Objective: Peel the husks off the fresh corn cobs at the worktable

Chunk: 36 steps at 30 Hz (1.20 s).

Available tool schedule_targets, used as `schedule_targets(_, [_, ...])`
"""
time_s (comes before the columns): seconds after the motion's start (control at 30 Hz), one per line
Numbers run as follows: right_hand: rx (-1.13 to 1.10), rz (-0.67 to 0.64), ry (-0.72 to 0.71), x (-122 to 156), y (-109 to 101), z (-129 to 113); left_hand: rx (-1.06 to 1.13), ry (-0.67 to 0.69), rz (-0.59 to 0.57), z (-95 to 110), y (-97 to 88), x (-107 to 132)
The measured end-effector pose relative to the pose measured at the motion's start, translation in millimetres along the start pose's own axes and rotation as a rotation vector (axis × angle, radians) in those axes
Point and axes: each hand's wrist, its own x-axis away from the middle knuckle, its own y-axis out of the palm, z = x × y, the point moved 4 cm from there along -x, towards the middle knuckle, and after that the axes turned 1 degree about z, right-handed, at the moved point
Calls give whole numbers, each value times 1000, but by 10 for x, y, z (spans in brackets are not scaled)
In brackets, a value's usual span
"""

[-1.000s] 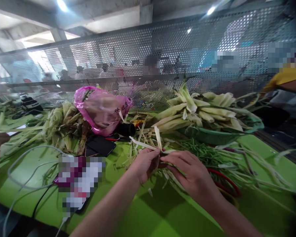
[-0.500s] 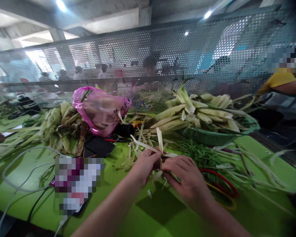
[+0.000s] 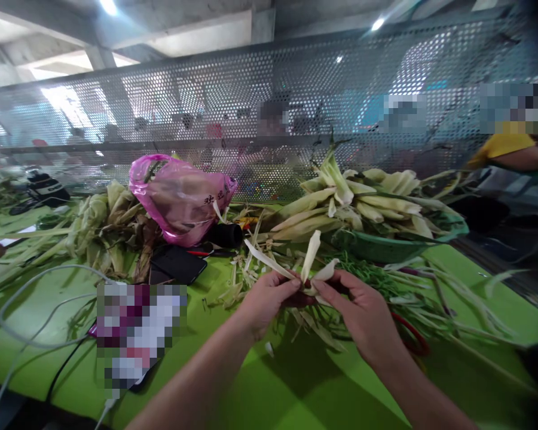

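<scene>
Two hands: left hand [image 3: 266,298] and right hand [image 3: 363,310], fingers of both pressed together, pinching one husk [image 3: 311,263] just in front of the basin [image 3: 385,249], above the tabletop [image 3: 296,388]. Three pale strips flare up from the husk. One green basin, heaped with pale stalks [image 3: 367,197]. Left of the basin: one black cylinder [image 3: 226,235], one pink bag [image 3: 179,200], one black phone [image 3: 177,263]. One red band [image 3: 411,335] in front of the basin. One white cable [image 3: 36,310] far left of it. Tabletop is bright green and littered with scraps. Behind the basin is a perforated metal screen [image 3: 251,101], with a concrete ceiling above.
</scene>
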Motion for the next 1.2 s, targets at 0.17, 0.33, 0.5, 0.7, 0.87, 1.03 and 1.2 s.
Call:
schedule_targets(0.17, [-32, 31, 65, -5, -11, 64, -23, 75, -61, -7, 28, 4])
schedule_targets(0.33, [-207, -17, 158, -2, 33, 93, -71, 125, -44, 21, 23, -15])
schedule_targets(0.5, [-292, 61, 178, -6, -27, 81, -55, 116, 103, 40, -76, -45])
schedule_targets(0.7, [77, -115, -120, -25, 18, -14, -34, 130, 192, 83, -113, -16])
schedule_targets(0.87, [302, -117, -344, 15, 37, -77, 1, 78, 168, 60, -87, -8])
schedule_targets(1.03, [311, -67, -426, 47, 22, -132, -123, 117, 59, 29, -33, -46])
schedule_targets(1.2, [326, 19, -433, 44, -29, -178, -553, 238, -6, 59, -1, -31])
